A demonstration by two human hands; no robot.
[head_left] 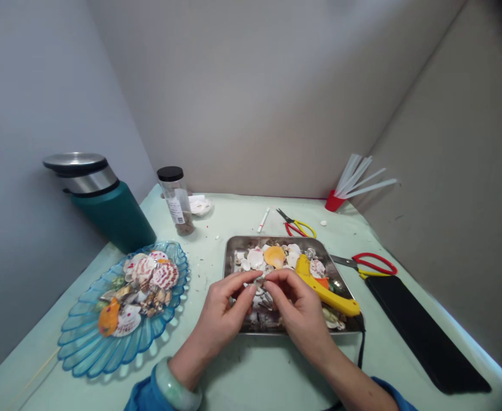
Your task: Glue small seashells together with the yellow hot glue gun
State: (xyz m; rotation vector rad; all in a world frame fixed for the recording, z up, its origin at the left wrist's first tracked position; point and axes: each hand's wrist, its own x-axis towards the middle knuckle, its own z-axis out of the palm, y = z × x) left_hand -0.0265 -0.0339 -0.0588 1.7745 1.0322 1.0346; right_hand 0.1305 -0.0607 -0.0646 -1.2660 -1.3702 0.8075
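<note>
Over the metal tray, my left hand and my right hand meet fingertip to fingertip. Each is closed in a pinch at a small greyish piece; its kind is too small to make out against the shells behind it. Inside the tray lie many seashells, among them an orange scallop shell and a white shell. A yellow glue gun with a black cord rests across the tray's right side, close to my right hand.
On the left, a blue scalloped plate holds shells beside a teal bottle. Farther back stand a clear jar and a red cup of glue sticks. Scissors, more scissors and a black flat object lie rightward.
</note>
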